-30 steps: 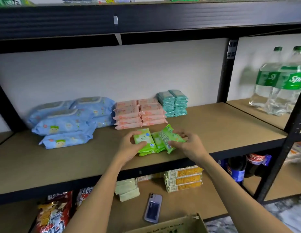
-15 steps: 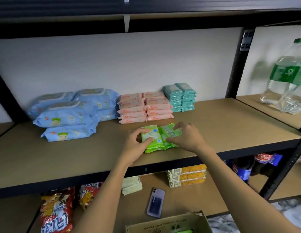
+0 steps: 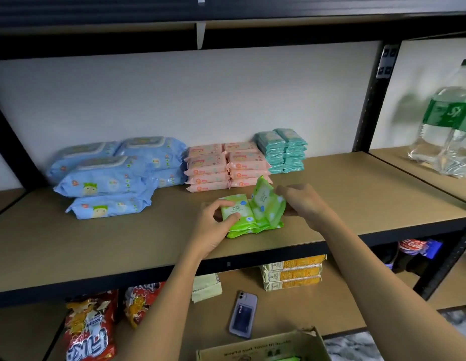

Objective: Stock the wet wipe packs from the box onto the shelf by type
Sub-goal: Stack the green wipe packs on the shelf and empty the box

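Several green wet wipe packs (image 3: 252, 217) lie in a small pile near the front of the brown middle shelf (image 3: 357, 194). My left hand (image 3: 213, 227) grips the left pack of the pile, thumb on top. My right hand (image 3: 302, 204) holds the right side, where one green pack (image 3: 265, 196) is tipped up on edge. Behind them along the wall stand large blue packs (image 3: 109, 175), pink packs (image 3: 224, 165) and teal packs (image 3: 281, 151), each in its own stack. The cardboard box (image 3: 260, 347) is at the bottom edge, with a green pack inside.
A clear bottle with a green label (image 3: 445, 131) stands on the shelf bay to the right, past a black upright (image 3: 370, 100). On the lower shelf lie red snack bags (image 3: 88, 327), a phone (image 3: 243, 313), pale packs (image 3: 206, 286) and yellow packets (image 3: 293, 272).
The camera view has shifted slightly downward and to the left. Both hands stayed on the green pile; one green pack on the right is now tipped up on edge.
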Available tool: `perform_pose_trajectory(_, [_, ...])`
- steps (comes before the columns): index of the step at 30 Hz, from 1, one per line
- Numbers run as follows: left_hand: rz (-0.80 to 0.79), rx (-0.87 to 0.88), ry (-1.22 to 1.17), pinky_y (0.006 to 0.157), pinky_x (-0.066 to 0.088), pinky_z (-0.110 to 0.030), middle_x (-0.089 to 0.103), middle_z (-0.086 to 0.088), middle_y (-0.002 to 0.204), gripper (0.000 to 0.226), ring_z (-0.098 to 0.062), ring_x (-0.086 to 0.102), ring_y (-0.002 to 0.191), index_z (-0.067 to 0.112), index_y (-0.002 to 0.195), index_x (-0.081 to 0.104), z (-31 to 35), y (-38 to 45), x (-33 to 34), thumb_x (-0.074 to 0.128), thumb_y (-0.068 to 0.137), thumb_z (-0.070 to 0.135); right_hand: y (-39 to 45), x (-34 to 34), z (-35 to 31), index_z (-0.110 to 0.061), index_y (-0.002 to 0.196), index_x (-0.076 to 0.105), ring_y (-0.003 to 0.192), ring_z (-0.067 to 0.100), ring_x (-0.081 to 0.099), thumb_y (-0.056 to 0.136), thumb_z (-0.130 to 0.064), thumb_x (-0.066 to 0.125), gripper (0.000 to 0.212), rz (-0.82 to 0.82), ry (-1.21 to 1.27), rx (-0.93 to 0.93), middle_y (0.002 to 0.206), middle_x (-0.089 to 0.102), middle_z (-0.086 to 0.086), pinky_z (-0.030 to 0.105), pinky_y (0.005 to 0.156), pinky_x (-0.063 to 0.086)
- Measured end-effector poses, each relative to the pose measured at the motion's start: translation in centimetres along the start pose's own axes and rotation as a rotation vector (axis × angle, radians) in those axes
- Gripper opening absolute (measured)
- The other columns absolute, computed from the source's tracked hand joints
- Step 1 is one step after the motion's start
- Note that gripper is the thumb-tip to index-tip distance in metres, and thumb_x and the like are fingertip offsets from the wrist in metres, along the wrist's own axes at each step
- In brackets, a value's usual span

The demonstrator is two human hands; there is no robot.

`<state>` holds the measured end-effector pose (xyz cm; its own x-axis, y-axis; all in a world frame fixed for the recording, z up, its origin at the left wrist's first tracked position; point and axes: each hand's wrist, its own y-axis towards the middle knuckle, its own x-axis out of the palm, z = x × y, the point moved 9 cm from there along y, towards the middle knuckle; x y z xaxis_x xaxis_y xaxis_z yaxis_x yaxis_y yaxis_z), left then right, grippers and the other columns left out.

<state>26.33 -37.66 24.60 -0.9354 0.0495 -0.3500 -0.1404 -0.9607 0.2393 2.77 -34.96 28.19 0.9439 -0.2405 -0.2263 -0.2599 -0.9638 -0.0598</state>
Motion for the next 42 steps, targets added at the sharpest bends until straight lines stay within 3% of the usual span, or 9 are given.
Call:
perform_pose_trajectory(3, [0.005, -0.001, -0.006, 0.096, 0.053, -0.039, 0.050, 0.006, 0.116, 0.022, -0.008, 0.058, 0.106, 0.043, 0.102, 0.070, 0.0, 0.0, 0.0, 0.078, 0.083, 0.035, 0.3, -0.3, 1.8, -0.007, 0.076, 0.065, 0.056, 0.018, 0.057, 0.093, -0.021, 0.056, 0.024, 0.043, -0.093, -0.041, 0.067, 0.060, 0.005, 0.029, 0.052, 0.050])
perform_pose_trajectory(5, [0.007, 0.004, -0.018, 0.095, 0.053, -0.035, 0.052, 0.004, 0.117, 0.021, -0.007, 0.058, 0.105, 0.040, 0.102, 0.070, 0.1, 0.0, 0.0, 0.078, 0.084, 0.032, 0.6, -0.5, 3.0, -0.009, 0.085, 0.071, 0.068, 0.025, 0.064, 0.088, -0.037, 0.057, 0.032, 0.083, -0.141, -0.068, 0.077, 0.067, 0.009, 0.043, 0.069, 0.059])
perform_pose_trajectory(8, [0.022, 0.001, -0.024, 0.088, 0.052, -0.027, 0.053, 0.002, 0.119, 0.021, -0.004, 0.058, 0.102, 0.037, 0.102, 0.070, 0.1, 0.1, -0.2, 0.078, 0.084, 0.029, 0.2, -0.3, 3.1, -0.021, 0.108, 0.071, 0.091, 0.017, 0.067, 0.086, -0.053, 0.069, 0.038, 0.096, -0.196, -0.142, 0.096, 0.073, 0.000, 0.036, 0.086, 0.055])
perform_pose_trajectory(15, [0.026, -0.002, -0.028, 0.095, 0.053, -0.035, 0.052, 0.006, 0.118, 0.022, -0.008, 0.058, 0.105, 0.042, 0.100, 0.069, -0.4, 0.3, -0.2, 0.079, 0.083, 0.030, 0.5, 0.8, 2.0, -0.032, 0.120, 0.070, 0.113, 0.021, 0.056, 0.088, -0.033, 0.072, 0.032, -0.022, -0.381, -0.274, 0.121, 0.057, 0.003, 0.028, 0.094, 0.041])
perform_pose_trajectory(20, [0.030, -0.004, -0.038, 0.094, 0.053, -0.034, 0.053, 0.005, 0.118, 0.023, -0.007, 0.058, 0.105, 0.038, 0.101, 0.070, -0.3, 0.3, -0.3, 0.079, 0.083, 0.028, 1.1, 1.1, 1.0, -0.036, 0.117, 0.070, 0.115, 0.029, 0.053, 0.080, -0.054, 0.062, 0.042, 0.018, -0.590, -0.380, 0.118, 0.059, 0.002, 0.039, 0.105, 0.038])
perform_pose_trajectory(25, [0.032, 0.003, -0.036, 0.091, 0.054, -0.032, 0.053, 0.003, 0.119, 0.023, -0.007, 0.058, 0.104, 0.039, 0.100, 0.070, -0.2, 0.3, -0.3, 0.079, 0.083, 0.027, 1.3, 1.1, 1.2, -0.042, 0.126, 0.064, 0.133, 0.030, 0.031, 0.082, -0.047, 0.051, 0.047, -0.016, -0.614, -0.341, 0.132, 0.056, -0.003, 0.048, 0.112, 0.030])
perform_pose_trajectory(32, [0.027, 0.005, -0.037, 0.089, 0.053, -0.030, 0.054, 0.006, 0.119, 0.022, -0.006, 0.059, 0.104, 0.040, 0.100, 0.070, -0.2, 0.3, -0.3, 0.079, 0.084, 0.027, 0.8, 1.6, 0.9, -0.054, 0.102, 0.066, 0.131, 0.023, 0.029, 0.093, -0.035, 0.062, 0.022, -0.019, -0.514, -0.417, 0.121, 0.062, -0.018, 0.046, 0.115, 0.026])
perform_pose_trajectory(35, [0.031, 0.011, -0.047, 0.079, 0.050, -0.015, 0.058, 0.002, 0.119, 0.022, 0.003, 0.059, 0.095, 0.036, 0.101, 0.071, -0.1, 0.3, -0.2, 0.079, 0.084, 0.024, 0.5, 1.7, 0.5, -0.052, 0.096, 0.068, 0.131, 0.026, 0.030, 0.088, -0.048, 0.067, 0.009, 0.037, -0.526, -0.457, 0.121, 0.061, -0.012, 0.047, 0.114, 0.027])
perform_pose_trajectory(42, [0.025, 0.006, -0.042, 0.075, 0.046, -0.011, 0.058, 0.001, 0.120, 0.023, -0.001, 0.059, 0.099, 0.039, 0.101, 0.071, -0.4, 0.3, -0.3, 0.079, 0.083, 0.027, -0.4, 1.6, -0.1, -0.044, 0.091, 0.071, 0.133, 0.017, 0.028, 0.077, -0.037, 0.055, 0.023, 0.028, -0.449, -0.519, 0.114, 0.062, -0.025, 0.052, 0.116, 0.017])
